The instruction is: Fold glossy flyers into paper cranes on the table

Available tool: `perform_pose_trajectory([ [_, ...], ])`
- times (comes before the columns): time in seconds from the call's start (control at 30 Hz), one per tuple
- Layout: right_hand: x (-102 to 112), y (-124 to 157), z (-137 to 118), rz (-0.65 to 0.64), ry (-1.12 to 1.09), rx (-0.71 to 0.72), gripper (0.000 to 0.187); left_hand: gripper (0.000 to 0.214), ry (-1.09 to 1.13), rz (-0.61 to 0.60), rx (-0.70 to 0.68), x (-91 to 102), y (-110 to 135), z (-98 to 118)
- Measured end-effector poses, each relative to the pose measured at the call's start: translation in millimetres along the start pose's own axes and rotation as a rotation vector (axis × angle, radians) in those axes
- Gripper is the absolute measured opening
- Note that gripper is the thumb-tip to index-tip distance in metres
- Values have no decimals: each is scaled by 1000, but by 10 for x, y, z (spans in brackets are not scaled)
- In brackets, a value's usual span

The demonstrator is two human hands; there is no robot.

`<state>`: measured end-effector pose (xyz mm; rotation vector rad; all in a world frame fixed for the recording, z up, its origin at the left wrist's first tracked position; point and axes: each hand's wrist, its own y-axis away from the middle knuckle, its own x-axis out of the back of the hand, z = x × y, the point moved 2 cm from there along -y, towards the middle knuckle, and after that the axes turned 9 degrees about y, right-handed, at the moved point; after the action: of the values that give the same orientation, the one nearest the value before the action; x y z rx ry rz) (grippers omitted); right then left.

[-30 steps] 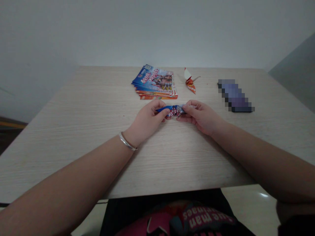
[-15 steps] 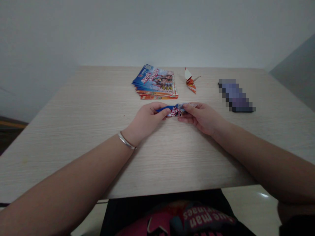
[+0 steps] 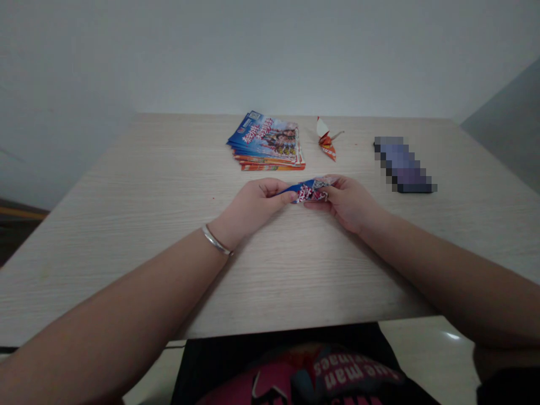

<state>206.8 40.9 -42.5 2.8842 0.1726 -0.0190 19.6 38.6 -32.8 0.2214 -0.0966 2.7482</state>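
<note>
Between my two hands is a small folded paper (image 3: 307,191), blue with red-and-white lettering, held just above the table. My left hand (image 3: 262,199) pinches its left end between thumb and fingers; a silver bangle circles that wrist. At the other end, my right hand (image 3: 345,201) grips the paper with the thumb on top and fingers underneath. Parts of the paper are covered by the fingers, so its full shape cannot be made out.
Beyond my hands lies a fanned stack of printed leaflets (image 3: 270,138), blue on top with orange edges below. A folded orange-and-white paper crane (image 3: 325,140) rests right of it. Farther right is a dark phone (image 3: 403,166), blurred by pixels. The pale wooden table (image 3: 126,197) meets a wall.
The folded paper has turned between my fingers, so more of its blue and lettered face shows. My right thumb has shifted back to the right; both hands still hold it.
</note>
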Motion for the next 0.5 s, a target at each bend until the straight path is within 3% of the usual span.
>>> perform_pose_trajectory([
  [0.23,-38,34,-13,43,-6,79,20,19,18,-5,3,-20,21,39],
  [0.5,28,57,-16,-92,-137,12,17,20,-62,-29,43,45,-4,22],
])
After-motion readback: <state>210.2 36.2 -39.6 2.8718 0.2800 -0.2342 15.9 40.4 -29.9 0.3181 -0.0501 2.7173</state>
